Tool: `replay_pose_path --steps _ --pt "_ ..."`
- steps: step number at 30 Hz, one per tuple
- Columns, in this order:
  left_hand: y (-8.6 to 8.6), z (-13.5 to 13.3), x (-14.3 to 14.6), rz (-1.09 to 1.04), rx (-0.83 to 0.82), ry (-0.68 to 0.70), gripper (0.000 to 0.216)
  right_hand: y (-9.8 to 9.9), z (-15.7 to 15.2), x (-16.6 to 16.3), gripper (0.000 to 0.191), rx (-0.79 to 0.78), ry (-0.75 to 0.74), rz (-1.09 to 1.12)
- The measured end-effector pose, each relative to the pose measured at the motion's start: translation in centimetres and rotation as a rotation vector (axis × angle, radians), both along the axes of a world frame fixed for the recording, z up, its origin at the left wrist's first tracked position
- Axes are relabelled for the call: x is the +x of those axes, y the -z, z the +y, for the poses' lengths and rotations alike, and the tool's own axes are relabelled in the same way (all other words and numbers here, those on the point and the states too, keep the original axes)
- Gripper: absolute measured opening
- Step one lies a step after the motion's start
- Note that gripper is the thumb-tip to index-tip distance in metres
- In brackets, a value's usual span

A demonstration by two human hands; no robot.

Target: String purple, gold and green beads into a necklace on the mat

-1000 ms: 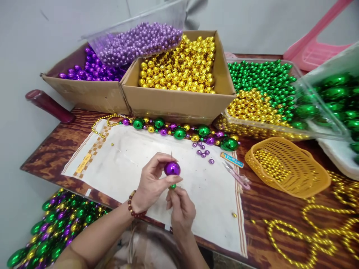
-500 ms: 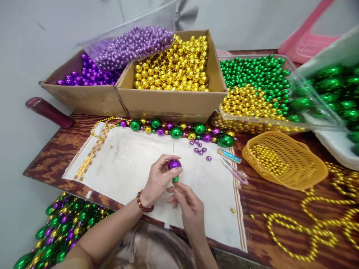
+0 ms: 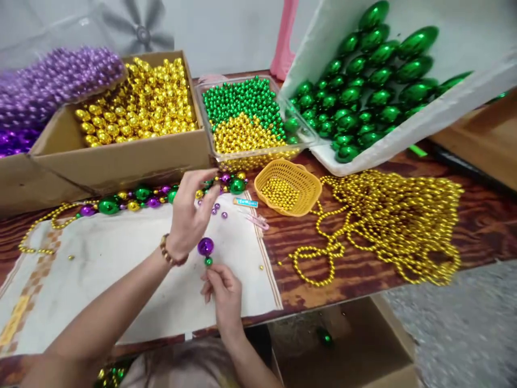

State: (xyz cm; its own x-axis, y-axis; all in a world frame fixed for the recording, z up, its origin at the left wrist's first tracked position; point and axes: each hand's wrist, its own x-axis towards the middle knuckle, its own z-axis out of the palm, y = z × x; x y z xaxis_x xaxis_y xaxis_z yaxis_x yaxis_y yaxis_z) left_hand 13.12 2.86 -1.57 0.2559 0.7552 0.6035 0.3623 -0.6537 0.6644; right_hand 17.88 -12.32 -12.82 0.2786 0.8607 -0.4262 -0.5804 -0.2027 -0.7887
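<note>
My right hand (image 3: 223,291) is closed in a pinch just below a small green bead (image 3: 208,261). A large shiny purple bead (image 3: 205,246) sits directly above the green one. What the fingertips grip, likely a thread, is too fine to make out. Raised over the white cloth (image 3: 141,280), my left hand (image 3: 193,213) has thumb and fingers apart, with nothing visible between them. A beaded bracelet circles that wrist. Behind the left hand lies a strand of green, purple and gold beads (image 3: 109,205), partly hidden by it. Several small purple beads (image 3: 224,215) rest beside the fingers.
A cardboard box of gold beads (image 3: 157,156) stands behind, beside a clear bin (image 3: 258,151) of green and gold beads. A yellow basket (image 3: 311,188), pink-handled snips (image 3: 258,221) and gold bead chains (image 3: 404,226) lie rightward. A white foam box (image 3: 456,102) holds large green beads.
My left hand has let go of the purple bead and moved up and away. My right hand still pinches below the green bead. The view has swung right.
</note>
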Motion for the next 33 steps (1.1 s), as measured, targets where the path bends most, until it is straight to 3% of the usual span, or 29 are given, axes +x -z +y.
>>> replay_pose_path --steps 4,9,12,15,18,20,22,24,28,33 --pt "-1.6 8.0 5.0 0.243 -0.012 0.100 0.018 1.2 -0.6 0.1 0.037 0.027 -0.029 0.011" --pt "-1.3 16.7 10.7 0.492 -0.083 0.131 0.017 2.9 -1.1 0.0 0.039 0.083 -0.113 -0.055" --pt "-0.7 19.4 13.0 0.661 -0.257 0.176 0.018 3.1 -1.3 0.2 0.036 0.091 -0.168 -0.069" --pt "-0.8 20.4 14.1 0.695 -0.381 0.198 0.023 3.3 -1.4 0.2 0.034 0.101 -0.174 -0.081" --pt "-2.0 19.8 13.4 0.631 -0.375 0.198 0.020 3.8 -1.3 -0.2 0.037 0.107 -0.113 -0.068" --pt "-3.2 18.3 11.5 0.457 -0.435 0.253 0.010 4.0 -1.3 -0.3 0.039 0.110 -0.072 -0.046" --pt "-4.2 15.9 8.6 0.170 -0.602 0.366 0.003 3.7 -1.2 -0.2 0.038 0.118 -0.048 -0.042" --pt "-4.6 12.7 4.9 -0.124 -0.810 0.458 0.010 2.9 -1.3 0.2 0.035 0.139 -0.029 -0.075" --pt "-2.9 6.2 -1.9 -0.543 -1.106 0.459 0.018 0.5 -1.6 1.1 0.028 0.189 -0.058 -0.193" --pt "0.8 0.9 -6.3 -0.914 -1.205 0.280 0.015 -1.6 -1.6 1.0 0.025 0.243 -0.176 -0.325"
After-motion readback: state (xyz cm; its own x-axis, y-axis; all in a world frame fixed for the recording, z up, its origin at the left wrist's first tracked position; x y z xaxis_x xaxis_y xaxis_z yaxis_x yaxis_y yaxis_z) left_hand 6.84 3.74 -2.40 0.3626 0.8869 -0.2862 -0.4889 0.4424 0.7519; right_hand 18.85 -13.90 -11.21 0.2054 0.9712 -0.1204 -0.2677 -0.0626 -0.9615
